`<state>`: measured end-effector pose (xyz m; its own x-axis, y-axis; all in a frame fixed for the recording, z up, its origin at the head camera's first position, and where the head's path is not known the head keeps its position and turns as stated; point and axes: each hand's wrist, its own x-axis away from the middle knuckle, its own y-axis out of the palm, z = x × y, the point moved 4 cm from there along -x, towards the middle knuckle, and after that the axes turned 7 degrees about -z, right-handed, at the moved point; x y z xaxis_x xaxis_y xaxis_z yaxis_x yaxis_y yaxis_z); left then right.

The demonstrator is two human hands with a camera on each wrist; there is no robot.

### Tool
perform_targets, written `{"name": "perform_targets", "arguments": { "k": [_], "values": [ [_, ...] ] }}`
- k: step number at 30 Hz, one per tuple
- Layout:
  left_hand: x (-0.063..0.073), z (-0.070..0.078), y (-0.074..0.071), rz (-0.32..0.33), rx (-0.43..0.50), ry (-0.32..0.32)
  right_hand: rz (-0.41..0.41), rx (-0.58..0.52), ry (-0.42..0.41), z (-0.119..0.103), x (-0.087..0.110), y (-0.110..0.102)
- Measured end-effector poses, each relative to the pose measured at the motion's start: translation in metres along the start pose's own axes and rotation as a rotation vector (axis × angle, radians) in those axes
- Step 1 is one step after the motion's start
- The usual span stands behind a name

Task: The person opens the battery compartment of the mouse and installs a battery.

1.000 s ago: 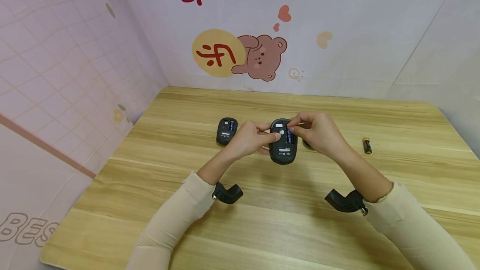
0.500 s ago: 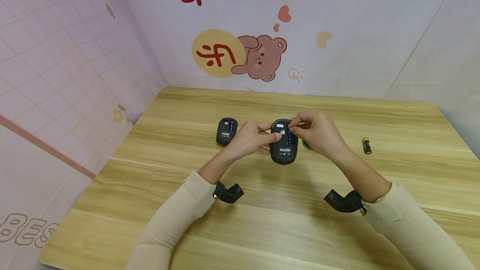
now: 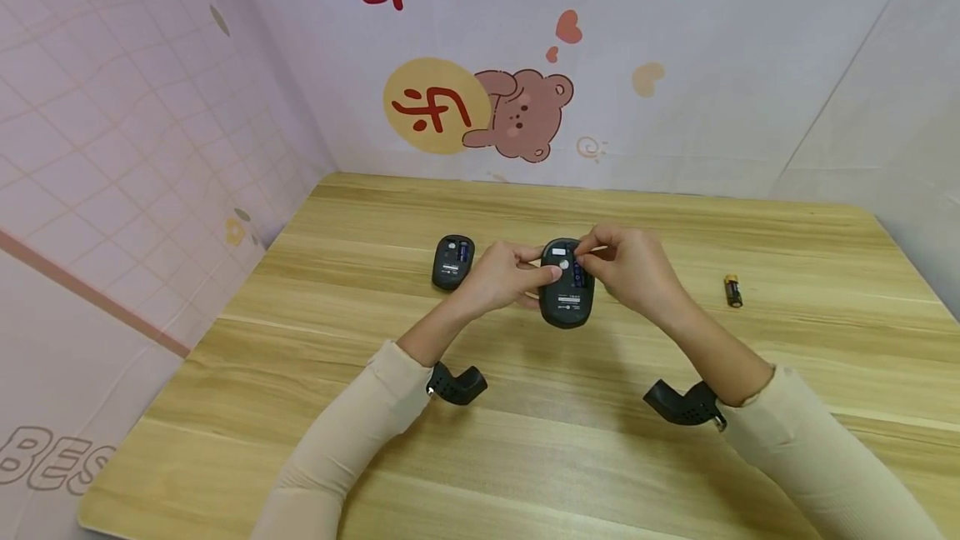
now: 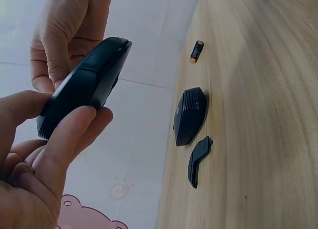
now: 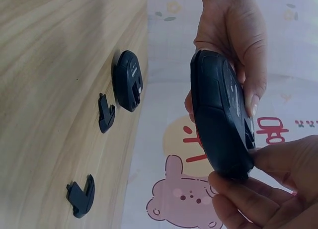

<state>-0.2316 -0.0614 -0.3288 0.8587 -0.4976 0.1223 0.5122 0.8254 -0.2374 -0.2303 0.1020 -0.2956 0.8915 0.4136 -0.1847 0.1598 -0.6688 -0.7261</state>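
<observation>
A black computer mouse (image 3: 566, 307) is held up over the table, underside facing the head camera. Its battery compartment is uncovered, with a dark blue battery (image 3: 578, 277) inside. My left hand (image 3: 498, 280) grips the mouse from the left side, thumb on the underside and fingers beneath. With thumb and fingers, my right hand (image 3: 633, 267) pinches the far right edge of the mouse, right at the end of the battery. In the right wrist view, the right thumb (image 5: 278, 157) lies by the compartment opening while the other fingers (image 5: 243, 196) support the mouse's end.
Another mouse (image 3: 453, 262), underside up with a blue battery in it, lies on the table (image 3: 525, 440) at left. A further mouse (image 4: 190, 115) shows in the left wrist view. Two battery covers (image 5: 106, 112) lie about. One loose battery (image 3: 732, 291) is at right.
The right hand and forearm have shifted slightly left and downward, now covering the mouse behind them in the head view. The left hand keeps its grip on the held mouse.
</observation>
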Motion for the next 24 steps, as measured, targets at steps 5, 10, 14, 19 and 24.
{"name": "perform_targets", "arguments": {
  "k": [5,10,14,19,24],
  "values": [
    [-0.005,0.001,-0.001,-0.009,-0.012,-0.015,0.012,0.068,0.006,0.001,0.001,-0.004],
    [-0.014,-0.003,-0.009,-0.012,-0.017,-0.02,0.038,0.112,0.02,0.007,0.003,-0.012],
    [-0.026,-0.014,-0.02,0.025,-0.048,-0.061,0.041,0.102,0.057,0.015,0.007,-0.019],
    [-0.041,-0.027,-0.03,0.079,-0.135,-0.13,0.038,0.087,0.093,0.023,0.012,-0.025],
    [-0.056,-0.04,-0.033,0.125,-0.224,-0.205,0.049,0.075,0.094,0.027,0.015,-0.027]
  ]
}}
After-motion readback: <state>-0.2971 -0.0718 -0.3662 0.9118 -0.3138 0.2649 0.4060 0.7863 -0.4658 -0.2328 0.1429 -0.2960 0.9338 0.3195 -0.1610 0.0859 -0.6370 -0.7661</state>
